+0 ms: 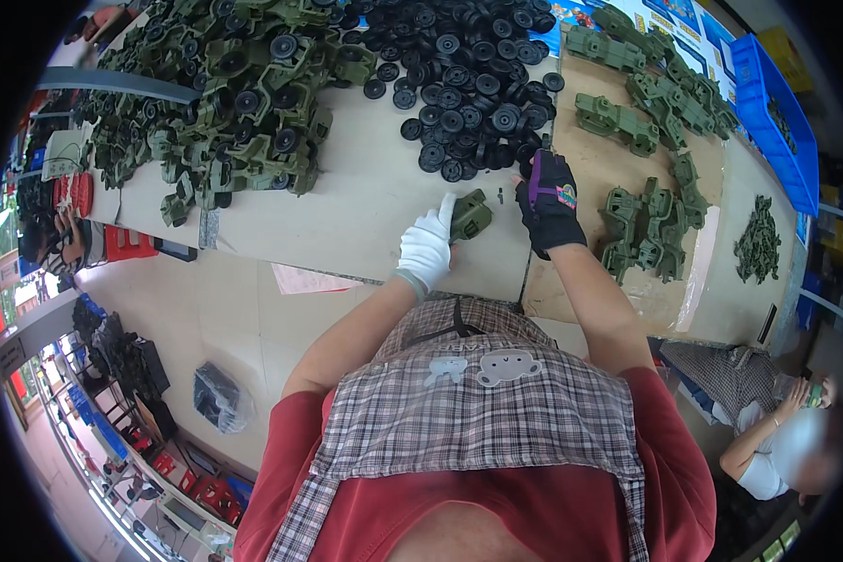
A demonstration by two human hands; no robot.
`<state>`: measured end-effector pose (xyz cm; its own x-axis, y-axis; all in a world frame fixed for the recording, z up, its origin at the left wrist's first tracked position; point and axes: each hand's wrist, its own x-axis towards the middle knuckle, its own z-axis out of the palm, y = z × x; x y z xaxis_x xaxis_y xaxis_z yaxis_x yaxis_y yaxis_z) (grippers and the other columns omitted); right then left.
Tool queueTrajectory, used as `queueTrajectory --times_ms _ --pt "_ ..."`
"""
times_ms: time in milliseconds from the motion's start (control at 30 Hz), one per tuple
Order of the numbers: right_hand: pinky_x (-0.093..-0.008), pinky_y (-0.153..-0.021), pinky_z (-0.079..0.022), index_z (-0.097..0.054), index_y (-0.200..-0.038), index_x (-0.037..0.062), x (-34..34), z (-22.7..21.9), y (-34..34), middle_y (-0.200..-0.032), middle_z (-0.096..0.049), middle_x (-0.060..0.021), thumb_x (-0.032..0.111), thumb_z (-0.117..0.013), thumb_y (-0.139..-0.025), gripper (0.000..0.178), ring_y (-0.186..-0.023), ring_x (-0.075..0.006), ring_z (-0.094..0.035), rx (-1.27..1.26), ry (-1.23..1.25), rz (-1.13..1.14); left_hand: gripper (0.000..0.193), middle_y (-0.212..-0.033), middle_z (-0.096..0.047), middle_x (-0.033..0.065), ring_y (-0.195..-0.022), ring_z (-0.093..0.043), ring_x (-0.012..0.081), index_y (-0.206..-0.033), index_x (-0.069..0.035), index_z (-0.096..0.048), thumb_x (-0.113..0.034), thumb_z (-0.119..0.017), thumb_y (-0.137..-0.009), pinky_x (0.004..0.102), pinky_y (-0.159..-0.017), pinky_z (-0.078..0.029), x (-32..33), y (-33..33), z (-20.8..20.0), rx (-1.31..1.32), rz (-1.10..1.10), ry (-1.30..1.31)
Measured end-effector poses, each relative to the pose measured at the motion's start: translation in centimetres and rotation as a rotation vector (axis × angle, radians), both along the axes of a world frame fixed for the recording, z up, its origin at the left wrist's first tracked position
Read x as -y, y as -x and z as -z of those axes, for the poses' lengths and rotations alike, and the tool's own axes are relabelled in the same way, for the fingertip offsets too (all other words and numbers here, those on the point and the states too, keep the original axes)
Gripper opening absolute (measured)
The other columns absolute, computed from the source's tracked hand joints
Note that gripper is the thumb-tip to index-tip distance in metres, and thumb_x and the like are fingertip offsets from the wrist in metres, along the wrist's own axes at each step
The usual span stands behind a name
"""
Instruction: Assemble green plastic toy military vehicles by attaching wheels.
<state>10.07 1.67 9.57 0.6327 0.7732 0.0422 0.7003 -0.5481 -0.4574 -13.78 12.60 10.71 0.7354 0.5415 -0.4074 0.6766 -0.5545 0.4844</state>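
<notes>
My left hand [427,247], in a white glove, is closed round a green plastic toy vehicle body [470,216] just above the table. My right hand [550,201], in a black and purple glove, reaches to the near right edge of a heap of black toy wheels [468,84]. Its fingertips blend with the dark wheels, so I cannot see whether they grip one. A small dark piece [500,195] lies on the table between my hands.
Green toy vehicles with wheels are heaped [244,103] at the far left. More green vehicle bodies [646,225] lie on brown board at right, beside a pile of small green parts [757,239]. A blue bin [768,122] stands far right. Another person [768,450] sits lower right.
</notes>
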Motion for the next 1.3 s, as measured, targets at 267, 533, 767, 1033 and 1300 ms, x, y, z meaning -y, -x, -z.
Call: queueTrajectory --times_ms 267,533,767,1033,1300 --pt "-0.0386 -0.076 -0.057 -0.064 -0.111 -0.0011 4.1 0.1 0.1 -0.105 -0.070 -0.0152 0.012 -0.069 -0.098 0.019 -0.091 -0.0264 -0.069 -0.710 -0.215 0.192 0.074 -0.126 -0.065 0.0151 -0.098 -0.067 0.0306 -0.158 -0.016 -0.045 -0.011 -0.065 -0.087 0.0458 -0.069 -0.053 0.4 1.2 0.8 0.114 0.430 -0.505" --pt "-0.0487 -0.088 -0.054 -0.066 -0.110 0.0015 9.3 -1.7 0.3 -0.102 -0.068 -0.0220 0.013 -0.069 -0.092 0.021 -0.103 -0.0420 -0.066 -0.132 0.117 -0.133 0.085 -0.127 -0.065 0.0166 -0.111 -0.066 0.0362 -0.147 -0.009 -0.051 -0.036 -0.088 -0.076 0.0485 -0.087 -0.054 -1.4 2.5 -1.2 0.080 0.299 -0.413" --pt "-0.0485 -0.094 -0.053 -0.064 -0.123 0.0039 10.1 -2.7 1.0 -0.111 -0.065 -0.0206 0.015 -0.073 -0.091 0.035 -0.109 -0.0427 -0.063 -0.132 0.170 -0.262 0.062 -0.113 -0.069 0.0134 -0.104 -0.069 0.0344 -0.128 -0.012 -0.065 -0.033 -0.088 -0.075 0.0497 -0.085 -0.054 -1.4 1.5 -0.2 -0.016 0.506 -0.243" --pt "-0.0483 -0.103 -0.052 -0.065 -0.132 0.0079 3.9 -7.3 3.8 -0.123 -0.068 -0.0173 0.018 -0.079 -0.085 0.050 -0.118 -0.0397 -0.064 -0.431 0.089 -0.662 0.053 -0.104 -0.068 0.0111 -0.098 -0.071 0.0334 -0.116 -0.012 -0.067 -0.036 -0.089 -0.074 0.0492 -0.082 -0.051 -0.9 1.6 1.1 0.018 0.531 -0.279" --pt "-0.0494 -0.105 -0.051 -0.066 -0.132 0.0081 1.9 -2.2 3.4 -0.125 -0.068 -0.0189 0.023 -0.077 -0.087 0.048 -0.122 -0.0417 -0.061 -0.170 0.041 -0.988 0.045 -0.099 -0.067 0.0085 -0.094 -0.070 0.0294 -0.103 -0.013 -0.067 -0.034 -0.090 -0.071 0.0485 -0.082 -0.049 -0.9 1.7 1.8 0.105 0.520 -0.299"
